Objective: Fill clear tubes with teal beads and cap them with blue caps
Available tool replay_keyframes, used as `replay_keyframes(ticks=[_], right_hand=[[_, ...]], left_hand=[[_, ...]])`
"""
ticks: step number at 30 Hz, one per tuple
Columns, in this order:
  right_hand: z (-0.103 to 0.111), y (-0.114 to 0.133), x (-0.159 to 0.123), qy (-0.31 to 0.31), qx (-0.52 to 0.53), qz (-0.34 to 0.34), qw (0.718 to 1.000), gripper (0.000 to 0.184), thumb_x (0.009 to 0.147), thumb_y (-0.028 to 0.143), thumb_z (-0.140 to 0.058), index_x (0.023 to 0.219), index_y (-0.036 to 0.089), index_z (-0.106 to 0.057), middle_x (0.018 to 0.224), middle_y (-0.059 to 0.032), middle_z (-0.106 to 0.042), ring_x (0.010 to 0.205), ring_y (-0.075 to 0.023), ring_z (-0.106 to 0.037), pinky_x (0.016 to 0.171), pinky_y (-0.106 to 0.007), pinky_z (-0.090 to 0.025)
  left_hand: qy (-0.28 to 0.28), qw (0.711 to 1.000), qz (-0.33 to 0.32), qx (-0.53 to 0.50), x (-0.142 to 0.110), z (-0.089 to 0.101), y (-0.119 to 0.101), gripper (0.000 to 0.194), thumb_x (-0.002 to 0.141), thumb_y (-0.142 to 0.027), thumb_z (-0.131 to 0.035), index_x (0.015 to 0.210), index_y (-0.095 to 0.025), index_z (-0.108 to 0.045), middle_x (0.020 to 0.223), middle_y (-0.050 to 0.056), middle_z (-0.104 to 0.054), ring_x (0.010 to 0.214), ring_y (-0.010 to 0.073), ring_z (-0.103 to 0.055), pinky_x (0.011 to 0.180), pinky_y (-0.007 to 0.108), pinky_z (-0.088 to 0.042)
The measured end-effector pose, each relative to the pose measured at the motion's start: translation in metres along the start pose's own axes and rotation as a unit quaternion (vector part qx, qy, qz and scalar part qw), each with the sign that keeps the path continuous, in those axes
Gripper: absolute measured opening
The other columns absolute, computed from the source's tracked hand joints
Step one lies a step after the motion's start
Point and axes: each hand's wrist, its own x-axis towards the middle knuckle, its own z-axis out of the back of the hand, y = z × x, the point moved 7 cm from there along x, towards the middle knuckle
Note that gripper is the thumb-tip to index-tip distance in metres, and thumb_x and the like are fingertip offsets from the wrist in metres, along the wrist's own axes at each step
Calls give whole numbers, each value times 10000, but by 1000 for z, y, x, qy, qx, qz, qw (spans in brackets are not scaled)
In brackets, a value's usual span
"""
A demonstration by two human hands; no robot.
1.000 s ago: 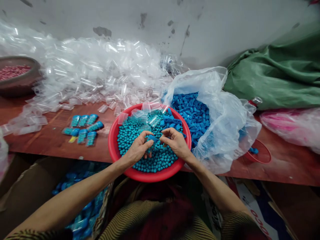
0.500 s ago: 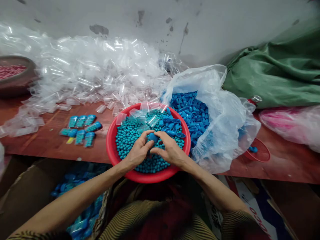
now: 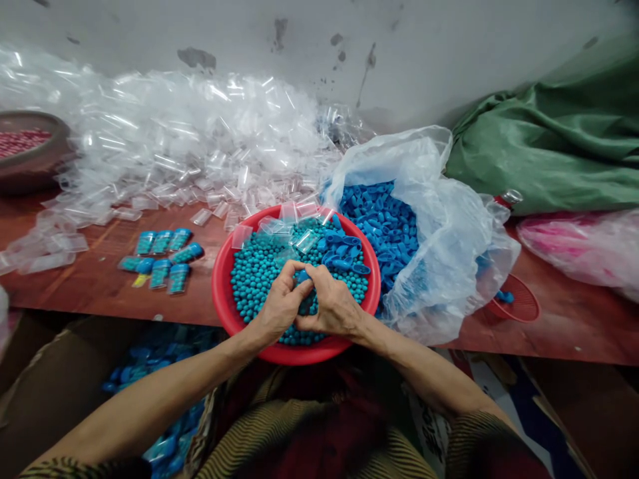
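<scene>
My left hand (image 3: 280, 299) and my right hand (image 3: 333, 303) meet over a red basin (image 3: 222, 303), both closed on a small clear tube with a blue cap (image 3: 302, 275). Fingers cover most of the tube, so its contents do not show well. Under the hands, the basin is filled with round blue beads (image 3: 257, 263). Blue plastic caps (image 3: 342, 251) lie on the beads at the basin's right. Several empty clear tubes (image 3: 276, 226) rest along its back edge.
Left of the basin lie several filled, blue-capped tubes (image 3: 160, 242). Behind spreads a heap of clear tubes (image 3: 200, 146). A plastic bag (image 3: 434, 233) of blue caps stands at the right, near a small red basket (image 3: 524, 306). Below the table, a cardboard box (image 3: 54, 392) holds blue-capped pieces.
My right hand has turned and its fingers have drawn in closer around the capped tube, which is now more covered. My left hand has barely moved.
</scene>
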Motion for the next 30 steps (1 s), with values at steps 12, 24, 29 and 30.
replay_keyframes(ticks=[12,24,29,30], right_hand=[[-12,-10,-3,73,112,-94,987,894,740,331,-649,1441,190,-111,1251,-174,-442,990,-274,-593,745,-400,-533],[-8,-12,-2,74,162,-59,982,931,720,408,-700,1444,198,-153,1352,-185,-408,1099,-276,-557,811,-412,-532],[-5,0,-2,38,140,-41,989,737,722,339,-667,1342,159,-312,1196,-147,-527,1048,-257,-579,795,-378,-538],[-5,2,-3,31,130,-42,990,714,711,323,-663,1321,152,-332,1164,-147,-540,1028,-265,-586,786,-386,-539]], left_hand=[[12,997,-26,66,9,8,1,226,801,-323,-569,969,-183,-513,790,-31,-520,709,96,-481,667,207,-415],[47,989,69,-124,-1,12,8,527,724,-375,-681,1159,-227,-421,805,-22,-572,603,90,-546,534,202,-457],[2,996,53,-67,-9,11,9,338,764,-371,-612,1015,-205,-457,771,-38,-527,579,81,-505,553,216,-453],[-10,998,46,-50,-10,12,9,301,770,-363,-599,986,-203,-463,763,-39,-520,585,82,-497,558,214,-446]])
